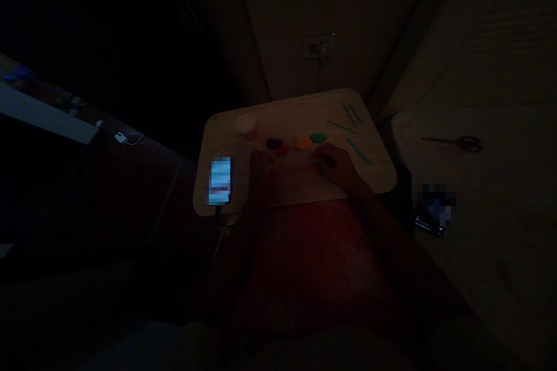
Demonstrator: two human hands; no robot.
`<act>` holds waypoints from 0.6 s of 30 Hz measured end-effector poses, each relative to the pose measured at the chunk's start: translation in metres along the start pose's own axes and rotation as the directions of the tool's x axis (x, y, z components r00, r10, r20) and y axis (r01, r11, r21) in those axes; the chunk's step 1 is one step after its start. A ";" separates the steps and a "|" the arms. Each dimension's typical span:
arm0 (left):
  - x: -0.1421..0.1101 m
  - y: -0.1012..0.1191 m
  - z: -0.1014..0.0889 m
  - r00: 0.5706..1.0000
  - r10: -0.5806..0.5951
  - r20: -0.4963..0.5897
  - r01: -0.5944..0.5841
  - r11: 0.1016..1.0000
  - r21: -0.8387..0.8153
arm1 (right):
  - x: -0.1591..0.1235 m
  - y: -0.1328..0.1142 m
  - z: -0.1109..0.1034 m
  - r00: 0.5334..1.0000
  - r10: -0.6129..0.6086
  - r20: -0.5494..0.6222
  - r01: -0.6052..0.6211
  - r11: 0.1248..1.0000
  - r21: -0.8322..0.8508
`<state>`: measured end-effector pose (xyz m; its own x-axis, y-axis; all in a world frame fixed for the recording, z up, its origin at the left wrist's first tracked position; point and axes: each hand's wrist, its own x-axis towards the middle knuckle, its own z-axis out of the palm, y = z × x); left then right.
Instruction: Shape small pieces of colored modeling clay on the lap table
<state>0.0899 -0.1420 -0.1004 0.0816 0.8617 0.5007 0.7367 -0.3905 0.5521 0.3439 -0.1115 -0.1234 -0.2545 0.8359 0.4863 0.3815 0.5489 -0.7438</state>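
Observation:
The scene is very dark. My left hand [261, 169] rests near the front of a small wooden table [217, 127], its fingers looking curled; whatever is under them is hidden. My right hand [336, 167] is closed in a pinch, with a thin pale thing showing at its fingertips, too dim to name. Beside these fingertips lies an orange-red strip [303, 167]. Just beyond my hands are soft-looking lumps: dark purple [274, 143], red [282, 150], yellow-orange [303, 142] and green [318, 137].
A lidded tub [246, 126] stands at the back left, and a lit phone [219, 181] with a cable lies at the left. Several thin teal sticks [359, 151] lie at the right. Scissors [465, 142] rest on a pale surface further right. A wall socket [318, 46] is behind.

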 end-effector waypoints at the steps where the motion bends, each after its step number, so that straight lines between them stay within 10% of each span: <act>1: 0.002 0.004 0.007 0.999 0.044 0.000 -0.044 0.995 -0.085 | 0.000 -0.001 0.000 1.000 -0.023 0.020 0.023 1.000 -0.009; 10: 0.018 0.018 0.059 0.998 0.020 0.053 0.002 0.925 -0.379 | 0.001 -0.002 0.007 0.986 -0.024 0.165 0.068 0.960 -0.272; 18: 0.011 0.029 0.052 0.998 -0.044 0.042 0.057 0.919 -0.391 | 0.004 0.002 0.007 0.998 0.038 0.043 -0.030 0.984 -0.176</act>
<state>0.1470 -0.1272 -0.1130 0.0777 0.8910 0.4474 0.4191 -0.4363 0.7962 0.3375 -0.1071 -0.1264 -0.2780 0.8553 0.4373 0.5393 0.5157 -0.6658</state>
